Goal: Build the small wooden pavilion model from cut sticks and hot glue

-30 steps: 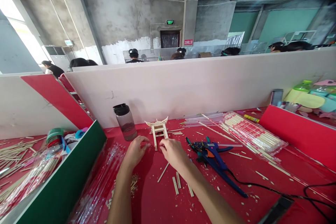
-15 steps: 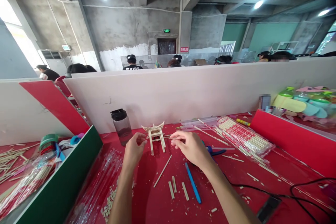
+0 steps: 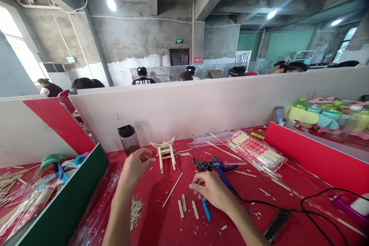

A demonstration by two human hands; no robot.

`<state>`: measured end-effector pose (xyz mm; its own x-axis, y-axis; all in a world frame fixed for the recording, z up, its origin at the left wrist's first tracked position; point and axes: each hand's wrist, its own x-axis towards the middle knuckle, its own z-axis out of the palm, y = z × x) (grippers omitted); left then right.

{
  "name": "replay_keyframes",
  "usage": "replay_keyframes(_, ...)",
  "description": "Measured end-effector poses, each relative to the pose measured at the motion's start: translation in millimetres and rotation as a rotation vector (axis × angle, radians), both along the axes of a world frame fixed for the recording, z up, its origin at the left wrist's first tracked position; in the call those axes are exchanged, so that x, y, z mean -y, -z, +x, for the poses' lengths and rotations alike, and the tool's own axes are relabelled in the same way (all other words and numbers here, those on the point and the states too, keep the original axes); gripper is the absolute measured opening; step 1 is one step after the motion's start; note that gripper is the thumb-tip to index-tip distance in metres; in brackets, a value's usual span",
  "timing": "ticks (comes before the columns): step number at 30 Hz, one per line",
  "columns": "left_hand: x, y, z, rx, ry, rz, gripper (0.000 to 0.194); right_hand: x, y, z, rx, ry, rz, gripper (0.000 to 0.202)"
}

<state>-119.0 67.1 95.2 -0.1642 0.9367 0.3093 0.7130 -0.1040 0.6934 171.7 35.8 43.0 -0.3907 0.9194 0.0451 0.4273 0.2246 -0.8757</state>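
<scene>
A small stool-like frame of wooden sticks (image 3: 167, 153) stands upright on the red table. My left hand (image 3: 137, 164) hovers just left of it, apart from it, fingers bent with a gap between thumb and index; nothing shows in them. My right hand (image 3: 208, 185) is lower and to the right, over the upper end of a blue pen-like stick (image 3: 206, 210). Its fingers are loosely curled and slightly apart, with no held thing visible. Short cut sticks (image 3: 180, 209) and one longer stick (image 3: 172, 190) lie between the hands. Behind my right hand is a blue glue gun (image 3: 220, 168).
A dark bottle (image 3: 128, 140) stands at the back left. Bagged chopsticks (image 3: 256, 149) lie at the right, with a black cable (image 3: 261, 204) nearer me. A green divider (image 3: 67, 196) and a red divider (image 3: 314, 165) flank the table; a white partition (image 3: 184, 109) rises behind.
My right hand has moved away from the stick frame, down towards me, uncovering the glue gun. My left hand has drawn slightly left. The stick frame still stands, and the view has tilted slightly.
</scene>
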Motion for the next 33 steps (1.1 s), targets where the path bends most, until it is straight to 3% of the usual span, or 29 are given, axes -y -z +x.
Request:
replay_keyframes(4, 14, -13.2, 5, -0.251, 0.020, -0.081, 0.020, -10, -1.9, 31, 0.039, 0.214, 0.209, 0.050)
replay_keyframes(8, 21, -14.8, 11, -0.298, 0.261, -0.171, 0.024, -20, 5.8, 59, -0.020, 0.339, 0.303, 0.050)
replay_keyframes(11, 22, -7.1, 25, -0.265, 0.394, -0.270, 0.024, -19, 12.1, 65, -0.025, 0.293, 0.337, 0.041)
replay_keyframes(14, 21, 9.8, 49, -0.278, 0.482, -0.422, 0.023, -9, 12.7, 54, 0.010, 0.170, 0.374, 0.035)
replay_keyframes(18, 19, 37.6, 85, -0.410, 0.459, -0.495, 0.039, 4, 8.2, 35, 0.094, 0.005, 0.421, 0.036)
replay_keyframes(21, 20, 48.8, 104, -0.608, 0.406, -0.573, 0.059, 6, 8.2, 30, 0.149, 0.001, 0.427, 0.032)
replay_keyframes(26, 25, 50.5, 112, -0.711, 0.395, -0.652, 0.077, -2, 14.4, 36, 0.121, 0.070, 0.446, 0.031)
replay_keyframes(33, 28, 44.7, 116, -0.734, 0.446, -0.641, 0.049, -2, 20.2, 32, 0.095, 0.078, 0.443, 0.030)
